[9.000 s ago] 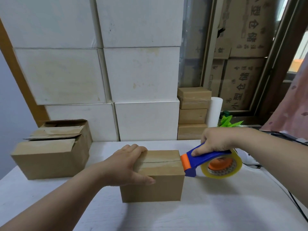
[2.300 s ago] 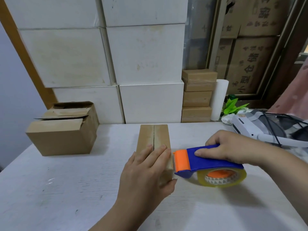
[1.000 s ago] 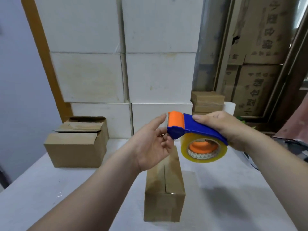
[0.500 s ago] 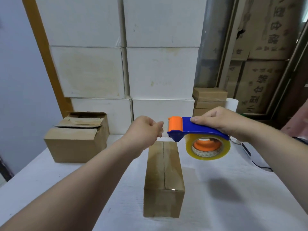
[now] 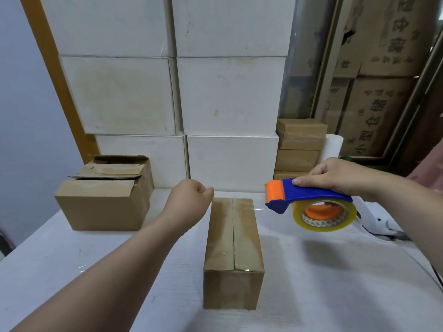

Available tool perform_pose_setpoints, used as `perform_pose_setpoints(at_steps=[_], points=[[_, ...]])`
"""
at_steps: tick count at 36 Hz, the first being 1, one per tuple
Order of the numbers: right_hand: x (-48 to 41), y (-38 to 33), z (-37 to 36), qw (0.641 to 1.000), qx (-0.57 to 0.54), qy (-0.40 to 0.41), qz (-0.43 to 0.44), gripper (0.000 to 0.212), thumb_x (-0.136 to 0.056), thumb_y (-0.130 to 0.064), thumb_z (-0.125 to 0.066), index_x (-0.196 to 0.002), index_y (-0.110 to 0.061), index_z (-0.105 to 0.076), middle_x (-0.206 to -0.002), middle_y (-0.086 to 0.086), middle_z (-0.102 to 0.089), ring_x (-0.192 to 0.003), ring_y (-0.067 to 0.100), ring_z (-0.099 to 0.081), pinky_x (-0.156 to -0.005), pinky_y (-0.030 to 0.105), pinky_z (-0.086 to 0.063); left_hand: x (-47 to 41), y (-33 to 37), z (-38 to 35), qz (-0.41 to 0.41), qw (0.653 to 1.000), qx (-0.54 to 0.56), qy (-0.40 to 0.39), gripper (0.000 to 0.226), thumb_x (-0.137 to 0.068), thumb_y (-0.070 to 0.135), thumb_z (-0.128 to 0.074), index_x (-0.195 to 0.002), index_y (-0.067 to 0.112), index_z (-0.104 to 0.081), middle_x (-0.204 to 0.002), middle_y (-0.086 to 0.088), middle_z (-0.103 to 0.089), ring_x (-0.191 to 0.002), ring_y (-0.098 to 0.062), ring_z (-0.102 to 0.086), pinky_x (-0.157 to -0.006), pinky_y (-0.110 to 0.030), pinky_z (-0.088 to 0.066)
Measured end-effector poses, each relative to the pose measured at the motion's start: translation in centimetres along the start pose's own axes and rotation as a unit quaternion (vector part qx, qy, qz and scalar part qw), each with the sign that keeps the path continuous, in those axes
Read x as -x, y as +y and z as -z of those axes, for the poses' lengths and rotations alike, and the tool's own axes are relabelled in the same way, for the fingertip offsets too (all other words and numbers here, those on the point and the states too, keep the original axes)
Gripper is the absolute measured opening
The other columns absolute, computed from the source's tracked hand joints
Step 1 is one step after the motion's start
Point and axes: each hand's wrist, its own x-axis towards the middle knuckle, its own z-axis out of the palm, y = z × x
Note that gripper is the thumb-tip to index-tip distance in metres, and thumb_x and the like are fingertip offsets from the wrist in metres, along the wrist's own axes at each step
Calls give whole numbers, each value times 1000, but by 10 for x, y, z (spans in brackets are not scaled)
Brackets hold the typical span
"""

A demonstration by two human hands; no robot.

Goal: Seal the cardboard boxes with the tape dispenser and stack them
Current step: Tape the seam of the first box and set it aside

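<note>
Right hand [image 5: 335, 177] wraps the blue handle of the tape dispenser [image 5: 309, 203], held in the air above the white table [image 5: 311, 271], orange head pointing left, clear tape roll hanging under the handle. Left hand [image 5: 189, 200] hovers at the far left corner of the cardboard box [image 5: 233, 248], fingers curled in as if pinching; a faint glossy strip of tape [image 5: 260, 209] seems to run from there toward the dispenser head, but cannot tell whether the fingers actually grip it. Box sits lengthwise mid-table, flaps closed, centre seam showing with shiny tape along it. Dispenser is right of the box's far end, not touching it. Open cardboard box [image 5: 105, 195] with loose flaps at far left of table. Stack of small cardboard boxes [image 5: 299, 147] at the back right, against the white cartons [image 5: 230, 97]. White paper roll [image 5: 332, 147] just right of that stack. White device [image 5: 376, 221] lies on table under the right forearm.
</note>
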Motion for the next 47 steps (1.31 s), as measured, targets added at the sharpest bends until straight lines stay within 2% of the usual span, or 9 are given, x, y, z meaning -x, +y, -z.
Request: perform_pose_setpoints(at_steps=[7,19,26,29,32,36,40,43,47], points=[[-4,5,-3,1000,4,-5,-11,66,-67,-78,-71,-79,-14,-83,-77,7,-80,-69,18,-75,-66,29,-55,1,-5,-11,-28,999,-23,18,36,-101,24,-52,-69,14,-39,-66,-7,-33,-58,-20,-28,-54,-29,-25],[-14,8,-9,1000,9,-20,-12,74,-65,-77,-68,-92,-9,-83,-82,7,-82,-86,30,-79,-74,33,-58,-7,-16,-19,-29,998,-24,45,39,-102,25,-52,-67,13,-40,-61,-7,-36,-55,-21,-30,-55,-31,-30],[-22,14,-18,999,3,-30,-18,71,-68,-76,-70,-87,-9,-83,-81,9,-81,-77,27,-78,-67,29,-56,-4,-25,-29,-19,999,-16,38,44,-105,28,-51,-67,10,-38,-58,-2,-36,-54,-19,-31,-52,-32,-28],[-28,19,-30,999,-8,-37,-28,70,-72,-74,-72,-84,-5,-81,-80,11,-80,-64,16,-73,-62,26,-54,3,-29,-41,13,995,93,29,38,-108,35,-46,-90,3,-53,-73,-3,-56,-65,-17,-48,-60,-32,-39],[-31,28,-43,998,-29,-36,-36,60,-78,-70,-73,-75,-11,-77,-71,8,-76,-59,15,-68,-60,25,-51,6,-31,-48,77,972,221,-13,24,-108,38,-44,-111,14,-47,-80,-3,-58,-67,-16,-48,-61,-31,-39],[-34,42,-51,997,-60,-30,-38,79,-71,-74,-74,-88,3,-75,-85,22,-77,-67,22,-68,-64,29,-51,4,-38,-52,147,956,251,-47,24,-102,42,-53,-119,28,-46,-103,-3,-62,-81,-18,-58,-71,-33,-42],[-37,49,-56,997,-71,-31,-31,80,-66,-80,-73,-90,-5,-80,-86,18,-78,-71,24,-70,-69,32,-52,5,-18,-41,-39,983,128,124,28,-101,25,-57,-127,35,-51,-132,0,-44,-119,-18,-52,-95,-33,-43],[-39,54,-59,997,-65,-25,-26,78,-65,-83,-71,-90,-10,-82,-90,16,-80,-84,35,-76,-74,36,-55,17,16,-42,-140,989,-12,-52,54,-98,54,-57,-148,39,-44,-154,10,-36,-143,-16,-39,-120,-44,-32],[-37,57,-61,997,-72,-19,-14,74,-69,-81,-69,-91,-11,-82,-91,15,-80,-93,39,-75,-76,37,-54,25,26,-54,-171,929,-275,-182,85,-94,75,-39,-164,33,-16,-174,10,-11,-161,-21,0,-126,-51,-6]])
